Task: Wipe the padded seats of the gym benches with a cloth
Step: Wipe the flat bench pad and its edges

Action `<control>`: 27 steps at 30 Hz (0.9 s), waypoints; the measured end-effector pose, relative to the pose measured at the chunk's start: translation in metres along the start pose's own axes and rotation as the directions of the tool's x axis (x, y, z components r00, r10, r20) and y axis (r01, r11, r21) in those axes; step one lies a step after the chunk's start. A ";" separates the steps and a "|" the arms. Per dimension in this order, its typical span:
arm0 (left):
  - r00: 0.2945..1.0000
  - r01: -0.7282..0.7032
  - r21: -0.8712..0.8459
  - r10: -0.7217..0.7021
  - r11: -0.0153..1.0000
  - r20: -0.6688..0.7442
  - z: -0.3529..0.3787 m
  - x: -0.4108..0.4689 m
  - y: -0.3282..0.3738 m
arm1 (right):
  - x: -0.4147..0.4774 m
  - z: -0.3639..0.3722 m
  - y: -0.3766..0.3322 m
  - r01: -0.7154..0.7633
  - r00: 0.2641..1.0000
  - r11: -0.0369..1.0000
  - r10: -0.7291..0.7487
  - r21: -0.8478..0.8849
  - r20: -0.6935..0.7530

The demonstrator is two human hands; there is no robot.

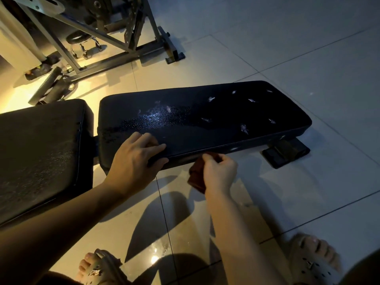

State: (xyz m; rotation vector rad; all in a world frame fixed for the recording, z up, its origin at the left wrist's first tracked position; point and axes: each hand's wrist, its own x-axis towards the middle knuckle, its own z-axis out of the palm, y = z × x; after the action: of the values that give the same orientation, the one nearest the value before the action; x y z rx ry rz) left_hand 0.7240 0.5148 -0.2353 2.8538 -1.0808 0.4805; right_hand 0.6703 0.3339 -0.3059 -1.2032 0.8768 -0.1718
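A long black padded bench seat (205, 118) lies across the middle of the head view, its vinyl scuffed with small pale tears. A second black pad (43, 153) adjoins it at the left. My left hand (135, 161) rests on the near edge of the long seat, fingers spread on top and thumb over the side. My right hand (219, 171) grips a dark brown cloth (197, 178) against the seat's near side wall, just below the edge. Most of the cloth hangs below my fist.
The bench's black foot (285, 154) juts out on the tiled floor (308, 58) at the right. A metal gym machine frame (115, 38) stands behind at the upper left. My sandalled feet (314, 262) are at the bottom edge.
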 end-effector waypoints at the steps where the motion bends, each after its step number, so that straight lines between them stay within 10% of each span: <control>1: 1.000 -0.001 0.002 0.001 1.000 -0.008 0.002 -0.002 0.000 | 0.002 -0.001 0.001 0.003 0.999 1.000 -0.003 0.006 -0.031; 8: 0.997 -0.036 0.008 0.037 0.999 -0.062 0.010 -0.008 -0.002 | -0.048 0.031 0.012 0.092 0.976 0.986 -0.061 -0.142 0.211; 14: 0.998 -0.021 0.005 0.021 1.000 -0.054 0.011 -0.008 -0.002 | 0.004 -0.002 0.000 0.010 0.986 0.998 0.000 0.062 -0.166; 21: 0.999 -0.016 -0.010 0.015 1.000 -0.045 0.009 -0.007 -0.002 | -0.046 0.032 0.009 0.014 0.995 0.997 -0.007 -0.070 0.097; 27: 0.999 0.001 -0.016 -0.002 1.000 -0.043 0.010 -0.008 0.000 | 0.001 -0.003 -0.006 -0.020 0.990 0.996 0.032 0.087 -0.140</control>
State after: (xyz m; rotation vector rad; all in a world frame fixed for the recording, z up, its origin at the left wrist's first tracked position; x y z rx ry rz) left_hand 0.7212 0.5184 -0.2473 2.8161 -1.0707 0.5280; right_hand 0.6711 0.3291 -0.3010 -1.1089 0.9987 -0.2732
